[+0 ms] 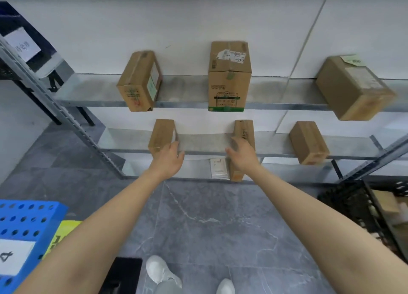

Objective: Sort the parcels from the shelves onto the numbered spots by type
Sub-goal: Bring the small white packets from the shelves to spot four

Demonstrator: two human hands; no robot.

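"Well, where are your grips?"

"My left grip (169,159) lies on the small parcel (162,134) on the lower shelf (205,142); whether it clasps it, I cannot tell. My right grip (241,155) hangs loose-fingered, holding nothing, before the narrow parcel (245,130) on that shelf."

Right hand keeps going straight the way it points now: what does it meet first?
Most likely the narrow brown cardboard box with printed lettering, standing on the grey metal shelf. The right hand has its fingers right at the box's front. The blur hides whether they touch it.
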